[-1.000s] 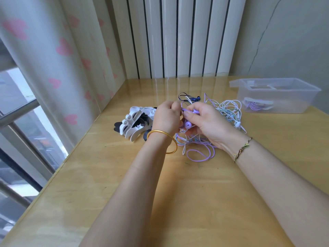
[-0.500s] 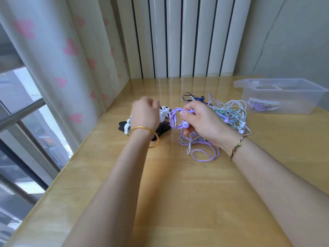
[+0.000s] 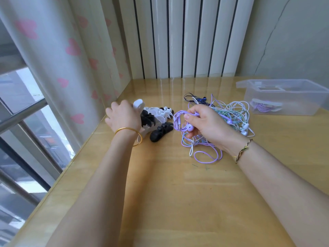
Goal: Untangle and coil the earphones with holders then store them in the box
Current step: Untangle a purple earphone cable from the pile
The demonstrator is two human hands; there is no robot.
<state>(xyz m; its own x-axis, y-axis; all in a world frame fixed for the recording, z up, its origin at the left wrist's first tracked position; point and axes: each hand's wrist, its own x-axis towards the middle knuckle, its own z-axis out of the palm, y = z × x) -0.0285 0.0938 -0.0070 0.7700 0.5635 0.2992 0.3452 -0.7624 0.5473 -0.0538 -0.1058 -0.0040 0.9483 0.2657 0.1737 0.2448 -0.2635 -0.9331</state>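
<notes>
The purple earphones [image 3: 185, 122] are bunched in short loops that stick out leftward from the right hand [image 3: 206, 125], with the plug hanging downward; the fingers curl tight around them just above the table [image 3: 178, 193], beside the tangled pile of cords [image 3: 235, 111]; the left hand [image 3: 122, 118], back upward, pinches a white holder [image 3: 138, 105] over the heap of holders [image 3: 160, 122]; the box [image 3: 293, 90] stands far right.
</notes>
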